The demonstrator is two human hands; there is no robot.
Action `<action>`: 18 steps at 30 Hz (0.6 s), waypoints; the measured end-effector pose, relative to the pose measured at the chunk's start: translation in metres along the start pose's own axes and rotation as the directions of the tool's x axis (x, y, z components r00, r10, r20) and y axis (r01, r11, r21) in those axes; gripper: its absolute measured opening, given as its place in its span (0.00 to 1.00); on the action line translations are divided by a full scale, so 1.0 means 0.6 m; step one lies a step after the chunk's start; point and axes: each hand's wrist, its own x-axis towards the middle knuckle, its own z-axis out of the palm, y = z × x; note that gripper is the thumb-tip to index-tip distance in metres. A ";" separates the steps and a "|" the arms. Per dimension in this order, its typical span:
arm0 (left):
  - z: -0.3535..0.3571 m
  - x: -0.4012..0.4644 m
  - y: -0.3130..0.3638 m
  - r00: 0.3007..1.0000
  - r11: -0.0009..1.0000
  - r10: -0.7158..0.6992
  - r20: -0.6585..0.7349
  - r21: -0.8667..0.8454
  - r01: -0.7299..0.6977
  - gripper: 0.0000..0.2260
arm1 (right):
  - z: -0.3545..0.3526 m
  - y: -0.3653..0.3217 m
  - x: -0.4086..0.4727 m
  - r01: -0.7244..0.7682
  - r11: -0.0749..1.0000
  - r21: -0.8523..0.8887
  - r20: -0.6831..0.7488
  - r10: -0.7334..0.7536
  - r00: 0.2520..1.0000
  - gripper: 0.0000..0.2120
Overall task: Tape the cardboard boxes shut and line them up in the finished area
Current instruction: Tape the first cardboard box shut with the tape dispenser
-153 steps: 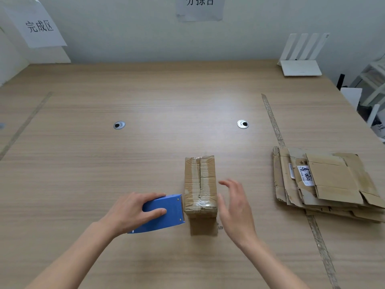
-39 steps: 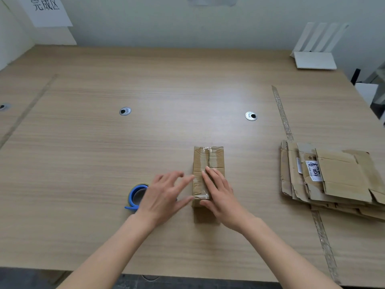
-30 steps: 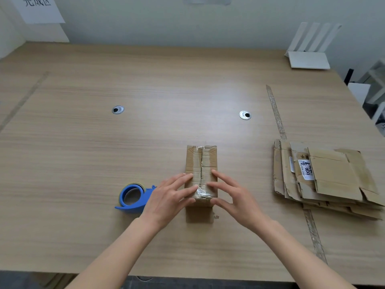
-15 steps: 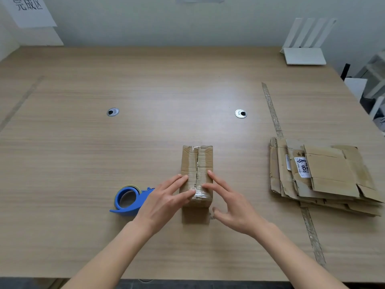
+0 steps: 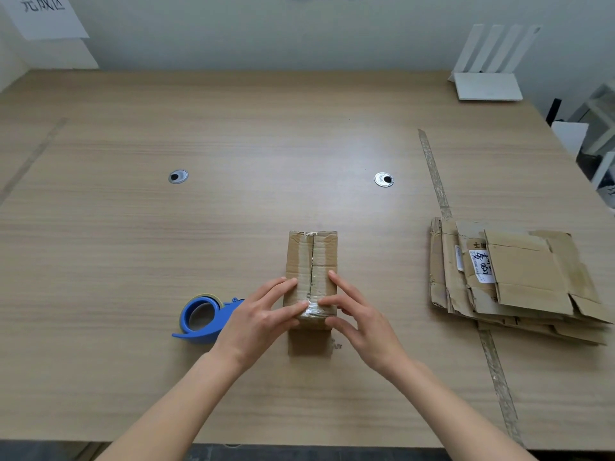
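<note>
A small brown cardboard box [image 5: 312, 257] stands in the near middle of the wooden table [image 5: 233, 211]. Its top flaps are closed, and clear tape runs along the centre seam and over both ends. My left hand [image 5: 258, 322] lies against the box's near left corner, straight fingers pressing on the taped end. From the right, my right hand [image 5: 361, 322] presses spread fingers on the same near end, with the thumb at the front face. A blue tape dispenser [image 5: 199, 319] lies on the table just left of my left hand, untouched.
A stack of flattened cardboard boxes [image 5: 519, 277] lies at the right, beyond a tape line [image 5: 436, 181] on the table. A paper sign [image 5: 43, 11] hangs at the far left corner. A white router [image 5: 487, 84] stands far right. Two metal grommets [image 5: 178, 176] [image 5: 383, 179] sit mid-table.
Five seconds ago my left hand held the blue dispenser beside the box. It now lies on the table, and both hands press the box's near taped end, barely shifting over the last second.
</note>
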 end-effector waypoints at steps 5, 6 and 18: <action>-0.017 0.000 -0.010 0.993 0.998 0.049 0.106 0.032 -0.052 0.20 | -0.025 0.004 0.003 0.059 0.986 -0.156 0.140 -0.037 0.989 0.17; -0.022 0.001 -0.011 0.991 0.998 0.052 0.124 0.037 -0.057 0.20 | -0.032 0.003 0.005 0.078 0.974 -0.212 0.165 -0.043 0.985 0.18; -0.044 0.017 -0.001 0.953 0.947 -0.301 -0.022 -0.126 0.296 0.20 | 0.064 -0.110 0.036 -0.385 0.816 -0.431 -0.232 0.312 0.921 0.51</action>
